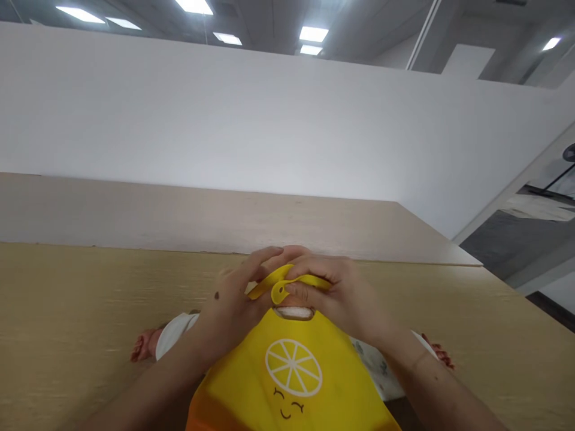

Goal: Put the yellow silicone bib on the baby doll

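Note:
A yellow silicone bib (341,383) with a white lemon slice and a small smiling face lies over a baby doll. The doll's fist (146,345) shows at the left and its other hand (442,354) at the right. My right hand (345,293) pinches the holed end of the bib's neck strap between thumb and fingers. On the other side, my left hand (236,305) curls round the other strap end by the doll's neck. The two strap ends overlap between my hands. My hands hide most of the doll's head.
The doll lies on a light wooden table (81,311). Behind it stands a paler raised board (202,215) against a white partition (269,126). At the right, the table edge slants away, with grey floor (503,245) beyond it.

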Tool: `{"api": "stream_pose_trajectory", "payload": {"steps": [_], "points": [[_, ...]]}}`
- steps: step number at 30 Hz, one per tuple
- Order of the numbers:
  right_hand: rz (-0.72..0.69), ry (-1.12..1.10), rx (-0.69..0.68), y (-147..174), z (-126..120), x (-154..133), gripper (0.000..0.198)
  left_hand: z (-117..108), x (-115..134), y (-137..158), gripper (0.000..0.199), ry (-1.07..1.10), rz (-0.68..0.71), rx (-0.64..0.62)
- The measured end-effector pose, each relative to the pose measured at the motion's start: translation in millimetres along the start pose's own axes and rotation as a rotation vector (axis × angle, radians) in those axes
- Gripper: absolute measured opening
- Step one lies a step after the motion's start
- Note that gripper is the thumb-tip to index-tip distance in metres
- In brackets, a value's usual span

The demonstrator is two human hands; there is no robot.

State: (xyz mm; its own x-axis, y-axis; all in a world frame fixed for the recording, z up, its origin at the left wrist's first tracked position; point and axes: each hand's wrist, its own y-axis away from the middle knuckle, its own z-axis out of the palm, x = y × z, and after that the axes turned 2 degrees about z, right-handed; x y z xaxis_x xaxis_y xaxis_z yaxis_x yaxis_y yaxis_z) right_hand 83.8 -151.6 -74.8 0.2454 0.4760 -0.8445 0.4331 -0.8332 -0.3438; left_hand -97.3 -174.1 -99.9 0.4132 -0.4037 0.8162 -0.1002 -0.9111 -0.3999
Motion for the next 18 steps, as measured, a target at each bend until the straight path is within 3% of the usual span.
{"api": "stream_pose_trajectory", "payload": {"steps": [3, 7, 14, 18], "points": [[-0.001, 0.1, 0.002, 1, -4, -3, 0.008, -6, 3, -1, 0.045, -0.006, 0.028, 0.017], [0.073, 0.041, 0.112, 5, -21, -5, 0.012, -18, 4, -4, 0.041, 0.047, 0.125, 0.099], [0.176, 0.16, 0.276, 15, -89, -44, 0.022, -27, -1, -8, 0.026, -0.103, 0.128, 0.124], [0.246, 0.277, 0.497, 22, -128, -73, 0.027, -22, -3, -9, 0.021, -0.182, 0.173, 0.107]]}}
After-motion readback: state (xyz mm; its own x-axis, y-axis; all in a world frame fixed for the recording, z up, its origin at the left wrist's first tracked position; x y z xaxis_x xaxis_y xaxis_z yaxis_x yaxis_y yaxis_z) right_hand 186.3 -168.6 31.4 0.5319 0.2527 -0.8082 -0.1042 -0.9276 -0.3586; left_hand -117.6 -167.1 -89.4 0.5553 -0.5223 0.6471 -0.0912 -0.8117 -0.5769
